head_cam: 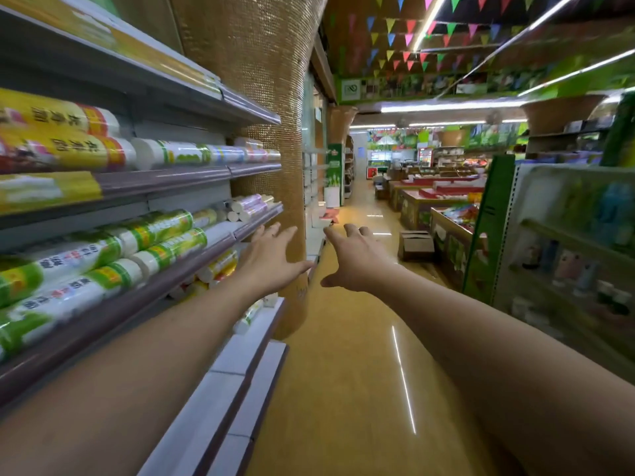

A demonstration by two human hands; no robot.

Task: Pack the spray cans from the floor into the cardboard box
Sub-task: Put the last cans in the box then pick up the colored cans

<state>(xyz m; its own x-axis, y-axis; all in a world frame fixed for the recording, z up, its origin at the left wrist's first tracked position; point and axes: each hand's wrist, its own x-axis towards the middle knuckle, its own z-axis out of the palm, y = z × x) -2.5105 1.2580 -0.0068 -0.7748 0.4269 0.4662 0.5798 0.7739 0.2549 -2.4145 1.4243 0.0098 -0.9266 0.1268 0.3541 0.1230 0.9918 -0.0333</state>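
Both arms are stretching straight out along a shop aisle. The left hand (271,261) is hovering palm down with its fingers straight and spread, holding nothing, in front of the end of a shelf rack (192,178) and a woven brown pillar (261,97). The right hand (357,259) is hovering just beside it without touching it. Its fingers are spread and slightly bent, its thumb is hanging downward, and it too is holding nothing.

The cardboard box (416,245) is sitting on the glossy yellow floor (343,372) well ahead of the hands, to the right of the right hand and right beside a low display bin (450,242). It is too far off and too blurred to tell whether its top is open.

Rolls (161,231) in green, yellow and white wrappers are lying on their sides along the rack on the left. On the right, a second rack (549,231) is carrying small bottles or cans (563,266), blurred so that their kind cannot be told. Strings of coloured pennants (412,32) are hanging under the ceiling further down the aisle.
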